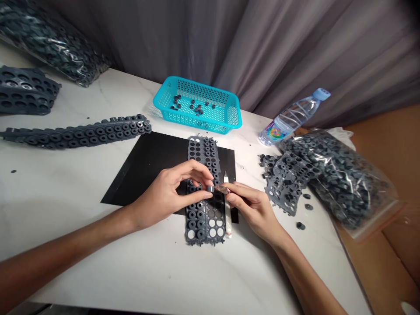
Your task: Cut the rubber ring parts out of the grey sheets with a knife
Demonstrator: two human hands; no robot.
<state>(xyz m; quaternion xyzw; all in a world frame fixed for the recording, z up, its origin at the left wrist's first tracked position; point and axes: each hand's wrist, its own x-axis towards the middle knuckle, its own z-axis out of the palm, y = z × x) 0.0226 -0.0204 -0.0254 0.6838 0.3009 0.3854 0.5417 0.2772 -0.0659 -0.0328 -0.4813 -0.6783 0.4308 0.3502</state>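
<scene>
Just above the near half of the black mat (147, 170), the left hand (170, 192) pinches a small grey ring (210, 188) between thumb and fingertips, holding it a little over the grey rubber sheet (200, 218) that lies lengthwise across the mat's right part and overhangs its near edge. The right hand (252, 208) meets it from the mat's right side, fingers closed on a thin tool (222, 189) whose tip touches the ring; it may be a small blade, though it is too small to tell. A white pen-like stick (227, 216) lies on the mat just beside the sheet's right edge. Beyond the mat's far edge stands a teal basket (197, 120) with a few loose rings in it. To the right of the mat lie punched-out sheets (284, 183), a clear bag (348, 183) full of grey parts, and a water bottle (292, 117) on its side. To the left of the mat lies a long strip of rings (82, 131), and farther left a stack of sheets (22, 89) on the white table (65, 192).
</scene>
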